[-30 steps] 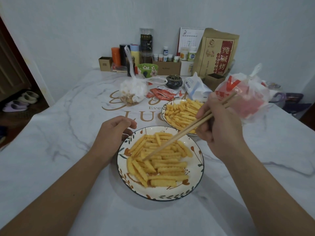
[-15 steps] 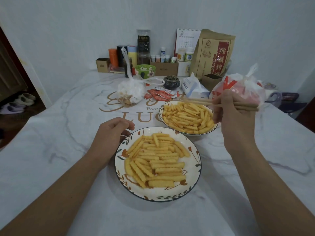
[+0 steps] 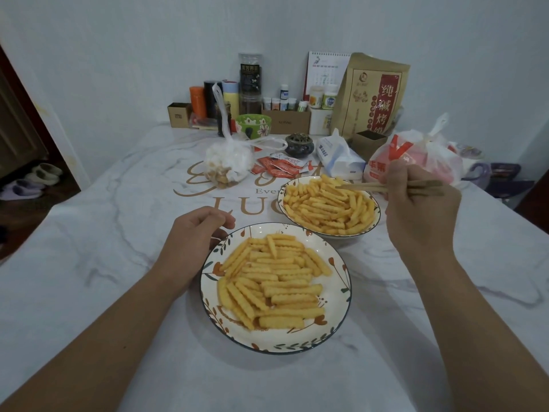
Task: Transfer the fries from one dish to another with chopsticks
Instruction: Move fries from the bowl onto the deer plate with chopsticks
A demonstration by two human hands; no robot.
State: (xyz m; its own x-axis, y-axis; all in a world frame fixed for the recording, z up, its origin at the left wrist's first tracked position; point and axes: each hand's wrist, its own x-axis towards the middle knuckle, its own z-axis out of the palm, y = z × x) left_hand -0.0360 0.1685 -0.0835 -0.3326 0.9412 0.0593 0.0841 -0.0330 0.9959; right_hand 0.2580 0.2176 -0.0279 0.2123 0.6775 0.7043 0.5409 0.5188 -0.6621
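Two dishes: near plate [image 3: 344, 281] with leaf pattern, in front of person; far bowl [image 3: 375, 210] just beyond it to the right, rims look close or touching.
Fries: crinkle-cut fries [image 3: 276, 281] piled on near plate; second pile [image 3: 326, 208] in far bowl, about as full.
Right hand [image 3: 416, 209]: right of far bowl, fingers curled round chopsticks [image 3: 368, 186], holding them roughly level.
Chopstick tips: over back part of far bowl, close together; probably nothing pinched, but tips blend into the fries, hard to tell.
Left hand [image 3: 196, 239]: at left rim of near plate, fingers loosely curled, thumb near rim; seems to steady plate, contact unclear.
Handling: fries judged light, stiff, brittle, ridged so some bite for the sticks; likely greasy, may slip or snap if squeezed hard.
Where to grip: pinch one fry across its middle, pick a top one lying loose, not one buried in the pile.
Direction: cannot tell from piles which dish is source.
Hidden: right-hand fingers behind back of hand; lower fries covered by top layer; far bowl depth unclear.
Beyond far bowl: red sauce packets [image 3: 279, 168], tied plastic bags, tissue pack, jars at wall end of worktop [image 3: 89, 263].
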